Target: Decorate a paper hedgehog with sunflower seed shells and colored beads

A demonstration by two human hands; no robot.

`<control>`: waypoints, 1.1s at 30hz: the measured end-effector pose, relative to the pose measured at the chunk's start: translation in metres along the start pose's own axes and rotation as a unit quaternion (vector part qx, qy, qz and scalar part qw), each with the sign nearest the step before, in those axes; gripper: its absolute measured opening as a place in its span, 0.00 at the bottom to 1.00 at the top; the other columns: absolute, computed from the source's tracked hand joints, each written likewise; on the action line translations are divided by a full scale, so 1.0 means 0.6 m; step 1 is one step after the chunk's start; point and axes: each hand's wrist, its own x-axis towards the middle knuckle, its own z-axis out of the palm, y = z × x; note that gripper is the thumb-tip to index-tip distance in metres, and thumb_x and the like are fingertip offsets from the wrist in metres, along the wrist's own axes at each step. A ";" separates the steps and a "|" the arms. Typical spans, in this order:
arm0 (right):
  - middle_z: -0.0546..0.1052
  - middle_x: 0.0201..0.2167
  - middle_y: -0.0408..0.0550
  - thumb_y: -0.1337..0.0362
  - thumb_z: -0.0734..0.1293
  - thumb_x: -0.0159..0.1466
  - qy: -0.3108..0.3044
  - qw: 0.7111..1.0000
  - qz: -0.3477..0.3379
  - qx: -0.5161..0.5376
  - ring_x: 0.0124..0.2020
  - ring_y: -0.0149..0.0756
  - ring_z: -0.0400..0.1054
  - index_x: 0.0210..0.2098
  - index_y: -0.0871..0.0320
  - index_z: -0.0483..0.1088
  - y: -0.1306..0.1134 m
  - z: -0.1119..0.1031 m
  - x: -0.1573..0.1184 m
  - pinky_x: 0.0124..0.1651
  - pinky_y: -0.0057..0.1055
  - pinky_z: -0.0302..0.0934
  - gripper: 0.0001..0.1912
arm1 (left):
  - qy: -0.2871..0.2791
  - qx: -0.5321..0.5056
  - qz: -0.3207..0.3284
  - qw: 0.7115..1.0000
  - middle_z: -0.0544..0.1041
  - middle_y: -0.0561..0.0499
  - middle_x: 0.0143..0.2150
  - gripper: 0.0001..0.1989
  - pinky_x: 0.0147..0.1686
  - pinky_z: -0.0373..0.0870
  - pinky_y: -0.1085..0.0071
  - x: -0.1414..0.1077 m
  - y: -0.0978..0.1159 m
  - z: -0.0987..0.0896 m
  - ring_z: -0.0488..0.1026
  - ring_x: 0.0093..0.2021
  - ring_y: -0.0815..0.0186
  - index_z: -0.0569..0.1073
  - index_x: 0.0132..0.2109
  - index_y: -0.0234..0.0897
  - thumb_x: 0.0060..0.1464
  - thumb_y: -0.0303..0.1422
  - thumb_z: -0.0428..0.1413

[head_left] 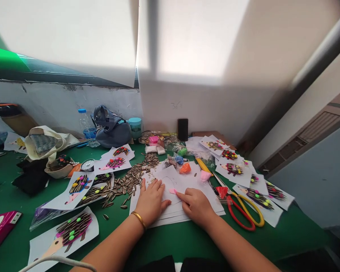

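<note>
White paper [195, 204] lies in a stack in front of me, with a faint pencil outline on the top sheet. My left hand [152, 202] rests flat on its left part, fingers spread, holding nothing. My right hand [197, 206] has its index finger stretched out, the tip touching a small pink clay piece [173, 191] on the drawing; the other fingers are curled in. Striped sunflower seeds [133, 177] are heaped beyond and left of my left hand. Orange clay [185, 168] and light pink clay [205, 175] lie at the sheets' far right.
Scissors [245, 211] with red and yellow handles lie right of the paper. Finished hedgehog pictures [81, 189] lie on both sides. A phone [183, 129], a blue bag [112, 128] and a bottle [87, 128] stand along the back.
</note>
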 end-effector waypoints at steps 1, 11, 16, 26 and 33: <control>0.71 0.30 0.46 0.72 0.62 0.61 0.001 1.000 -0.004 0.001 0.32 0.35 0.64 0.54 0.51 0.71 0.000 0.001 0.000 0.37 0.31 0.54 0.23 | 0.001 0.000 0.000 1.000 0.67 0.41 0.62 0.26 0.65 0.31 0.39 0.000 0.000 0.000 0.59 0.64 0.51 0.68 0.57 0.40 0.56 0.48 0.54; 0.71 0.31 0.47 0.72 0.59 0.63 0.067 0.995 0.055 0.048 0.34 0.36 0.66 0.58 0.57 0.66 0.004 -0.010 0.005 0.37 0.31 0.61 0.24 | -0.001 -0.008 0.012 1.000 0.69 0.46 0.60 0.22 0.64 0.33 0.37 0.002 -0.007 -0.008 0.58 0.64 0.51 0.69 0.55 0.46 0.55 0.45 0.57; 0.72 0.35 0.50 0.71 0.57 0.65 0.051 0.996 0.052 0.048 0.38 0.37 0.66 0.55 0.57 0.68 0.009 -0.009 0.007 0.41 0.32 0.63 0.20 | -0.018 -0.019 0.027 0.999 0.73 0.48 0.56 0.20 0.63 0.30 0.37 0.004 -0.015 -0.017 0.63 0.60 0.54 0.69 0.55 0.49 0.55 0.41 0.57; 0.72 0.32 0.46 0.69 0.61 0.65 -0.029 0.995 0.086 -0.034 0.33 0.33 0.67 0.40 0.53 0.75 -0.003 -0.025 0.025 0.36 0.29 0.55 0.12 | -0.051 -0.037 0.050 0.997 0.63 0.44 0.65 0.29 0.62 0.26 0.35 0.009 -0.017 -0.004 0.51 0.68 0.50 0.65 0.61 0.46 0.55 0.50 0.53; 0.73 0.31 0.45 0.67 0.63 0.63 -0.086 0.994 0.031 -0.064 0.31 0.32 0.67 0.41 0.50 0.77 -0.006 -0.034 0.051 0.33 0.28 0.51 0.11 | -0.057 -0.050 0.049 0.996 0.62 0.43 0.66 0.34 0.62 0.27 0.34 0.011 -0.018 -0.002 0.51 0.68 0.49 0.64 0.62 0.45 0.51 0.53 0.56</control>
